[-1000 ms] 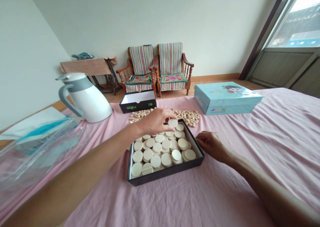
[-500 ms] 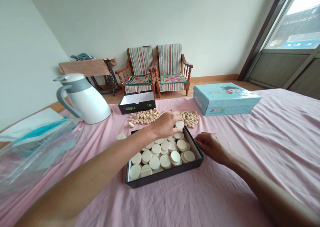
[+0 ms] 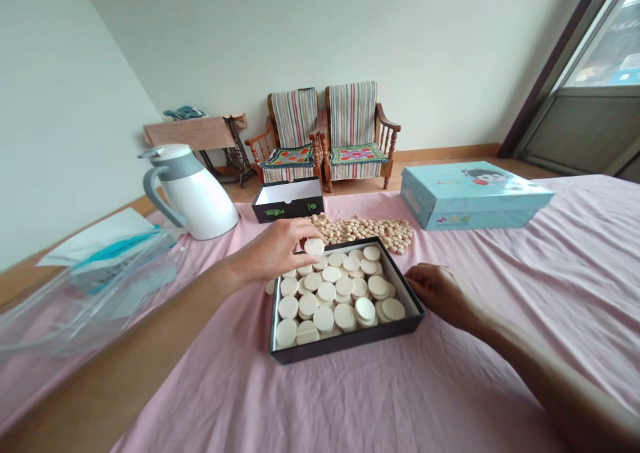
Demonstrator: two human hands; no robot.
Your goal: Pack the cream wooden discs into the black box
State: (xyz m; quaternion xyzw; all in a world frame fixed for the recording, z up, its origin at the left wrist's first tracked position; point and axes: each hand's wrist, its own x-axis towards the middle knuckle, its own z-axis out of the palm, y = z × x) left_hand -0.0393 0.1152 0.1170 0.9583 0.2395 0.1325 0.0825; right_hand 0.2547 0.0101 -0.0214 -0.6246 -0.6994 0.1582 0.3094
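Note:
Between the fingertips of my left hand (image 3: pixel 280 246) is a pale round disc (image 3: pixel 314 246), held over the far left corner of a shallow black box (image 3: pixel 345 343). Many similar pale discs (image 3: pixel 329 293) lie inside the box, some overlapping in layers. My right hand (image 3: pixel 437 290) rests on the cloth at the box's right side, fingers curled and close against the outer wall. Whatever those fingers may hold is hidden. Another disc (image 3: pixel 271 287) lies partly visible outside the box's left wall.
Behind the box spreads a heap of small tan pieces (image 3: pixel 365 228). An open black box (image 3: pixel 289 202) stands beyond it, a light-blue box (image 3: pixel 475 196) at right. A white jug (image 3: pixel 200 196) and clear plastic packaging (image 3: pixel 110 273) sit left on the pink cloth (image 3: pixel 350 406).
My left hand has moved left with a disc, from the box's far right corner to its far left. My right hand stays beside the box. The view has shifted slightly.

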